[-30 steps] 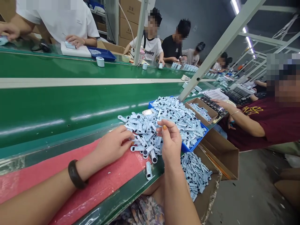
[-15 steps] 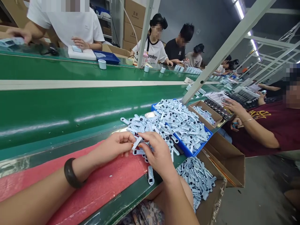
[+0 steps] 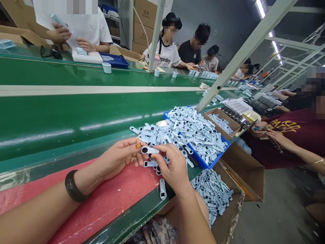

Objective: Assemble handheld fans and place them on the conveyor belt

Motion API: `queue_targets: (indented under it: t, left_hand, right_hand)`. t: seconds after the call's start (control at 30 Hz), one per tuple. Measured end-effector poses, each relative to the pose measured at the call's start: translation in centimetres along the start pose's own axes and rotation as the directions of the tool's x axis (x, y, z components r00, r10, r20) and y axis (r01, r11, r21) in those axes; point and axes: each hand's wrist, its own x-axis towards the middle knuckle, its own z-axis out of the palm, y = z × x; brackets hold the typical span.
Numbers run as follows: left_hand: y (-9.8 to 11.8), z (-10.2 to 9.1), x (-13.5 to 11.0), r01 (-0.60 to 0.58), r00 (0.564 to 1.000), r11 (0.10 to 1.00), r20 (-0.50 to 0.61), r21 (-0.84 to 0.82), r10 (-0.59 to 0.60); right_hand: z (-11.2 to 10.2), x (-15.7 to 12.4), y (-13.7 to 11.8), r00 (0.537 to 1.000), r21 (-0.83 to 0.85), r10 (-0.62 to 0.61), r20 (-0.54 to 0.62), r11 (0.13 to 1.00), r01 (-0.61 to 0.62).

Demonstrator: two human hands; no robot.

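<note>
A small light-blue plastic piece [image 3: 150, 150], long and narrow with a black circle at its wider end, is between my hands. My right hand [image 3: 174, 166] pinches its narrow end between thumb and forefinger. At the black-circle end, my left hand [image 3: 124, 154] is closed, its thumb at the piece's edge and its other fingers curled below. Just beyond, a loose heap of similar pieces [image 3: 158, 134] spreads across the bench, partly hidden by my fingers. One single piece [image 3: 163, 189] lies by the front edge, near my right wrist.
A blue tray [image 3: 225, 146] heaped with the pieces stands right of my hands. Below it, a cardboard box [image 3: 235, 211] holds more. A pink mat [image 3: 101, 203] covers my bench edge. Beyond runs a green conveyor belt [image 3: 50, 118]. A slanted post [image 3: 228, 73] rises behind the tray. Co-workers sit around.
The piece in my hands has turned, so its face with the black circle now shows. My left thumb has shifted. Across the belt, a co-worker has raised a light-blue item; the right-hand co-worker's hands have drawn back.
</note>
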Motion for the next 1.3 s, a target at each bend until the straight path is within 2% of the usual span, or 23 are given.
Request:
queue_targets:
  t: [0.2,0.5,0.7,0.87,1.1,1.2,1.3]
  left_hand:
    - [-0.1,0.1,-0.1,0.012,1.000,1.000,-0.014,-0.015,-0.012]
    - [-0.4,0.4,0.0,0.100,0.994,0.974,-0.015,-0.202,-0.106]
    - [-1.0,0.6,-0.1,0.137,0.985,0.935,-0.056,-0.327,-0.164]
    - [-1.1,0.9,-0.2,0.123,0.986,0.933,-0.065,-0.338,-0.153]
    - [-1.6,1.2,-0.6,0.133,0.988,0.902,-0.018,-0.410,-0.154]
    - [-1.7,1.4,-0.6,0.096,0.989,0.919,-0.068,-0.383,-0.131]
    - [-1.5,1.6,-0.6,0.052,0.978,0.927,-0.167,-0.371,-0.121]
  right_hand:
    - [0.1,-0.1,0.2,1.000,0.011,0.003,-0.002,1.000,-0.003]
    - [0.1,-0.3,0.1,1.000,0.027,0.009,-0.003,1.000,-0.009]
    - [0.1,-0.3,0.1,1.000,0.047,0.019,-0.003,0.999,-0.019]
    - [0.2,-0.5,-0.2,1.000,0.075,0.009,-0.015,0.997,-0.007]
    - [0.2,-0.3,-0.4,1.000,0.142,0.021,0.002,0.990,-0.021]
    - [0.5,-0.3,-0.3,1.000,0.154,0.018,-0.010,0.988,-0.016]
    - [0.9,-0.4,-0.4,0.999,0.099,0.006,-0.043,0.995,-0.002]
